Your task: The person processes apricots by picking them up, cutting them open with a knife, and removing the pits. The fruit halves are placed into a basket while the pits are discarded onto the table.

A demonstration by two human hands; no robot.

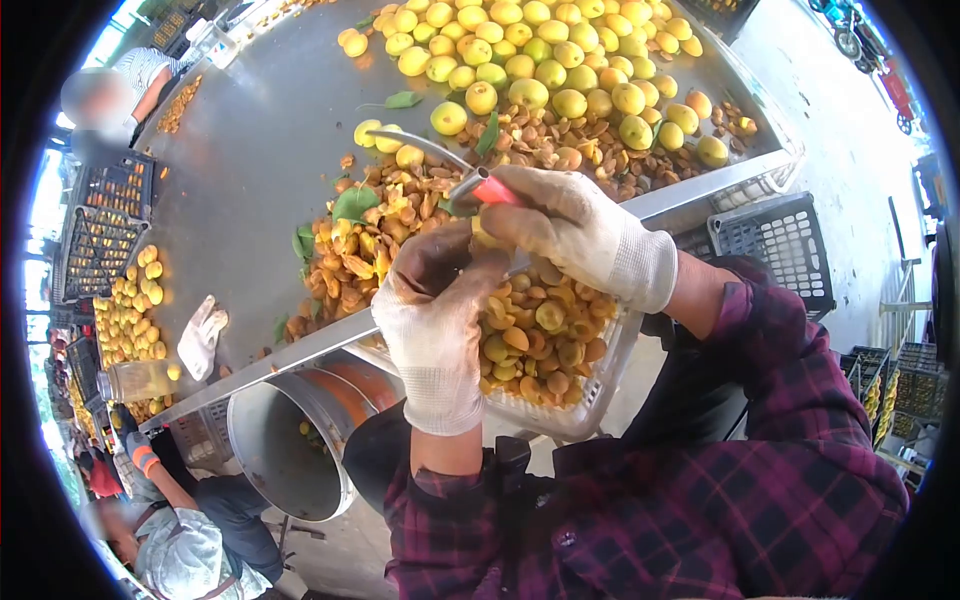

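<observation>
My right hand [580, 228], in a soiled white knit glove, is closed round the red handle of a pitting knife [492, 190]. Its thin curved metal blade points up and left, with a short metal tube by the handle. Against it, my left hand [435, 315], gloved the same way, is curled with its fingertips on a yellow apricot [484, 236], mostly hidden between the two hands. Below them, a white plastic crate [597, 395] holds many opened apricot halves [535, 340]. Just beyond my hands, apricot stones and scraps [385, 225] are heaped on the metal table.
Whole apricots [540, 60] cover the far part of the metal table [240, 190]. A metal bucket [290, 450] lies on its side below the table edge. A white glove [203, 338] rests at left. Two people sit around the table's left side. A dark crate [780, 245] stands at right.
</observation>
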